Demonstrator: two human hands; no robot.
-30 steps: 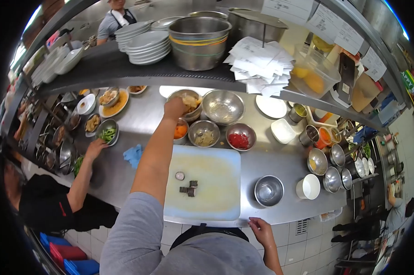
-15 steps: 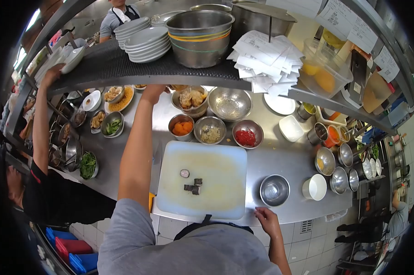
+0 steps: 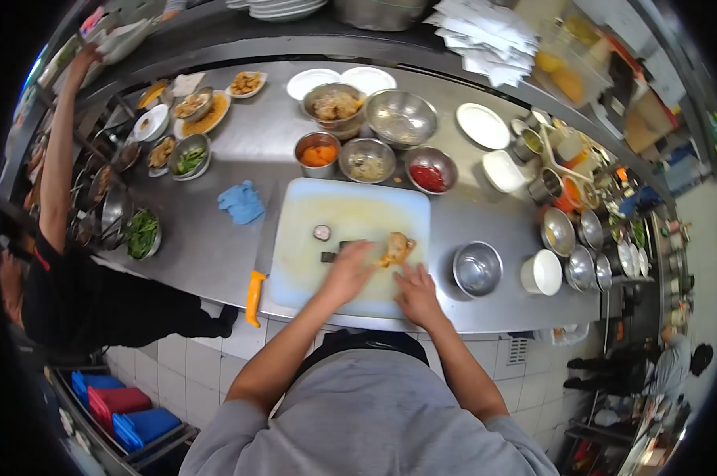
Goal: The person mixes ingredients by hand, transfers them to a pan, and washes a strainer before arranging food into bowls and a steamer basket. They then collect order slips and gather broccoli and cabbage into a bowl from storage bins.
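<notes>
My left hand [image 3: 350, 270] lies over the middle of the white cutting board [image 3: 311, 278], its fingertips closed on the left end of a brown cooked food piece [image 3: 397, 247] that rests on the board. Just right of it, my right hand [image 3: 416, 295] lies flat on the board near the front edge, fingers spread, holding nothing. A round slice [image 3: 321, 232] and small dark pieces [image 3: 327, 256] sit just left of my left hand.
An orange-handled knife [image 3: 254, 295] lies along the board's left edge, beside a blue cloth [image 3: 242, 202]. Behind the board are bowls of orange [image 3: 317, 153], pale [image 3: 366, 164] and red [image 3: 430, 176] food. To its right sit an empty steel bowl [image 3: 477, 268] and a white cup [image 3: 542, 272]. A co-worker [image 3: 57, 182] reaches up at the left.
My left arm came down from the back of the counter with a brown food piece and now rests on the board. My right hand moved from the counter's edge onto the board.
</notes>
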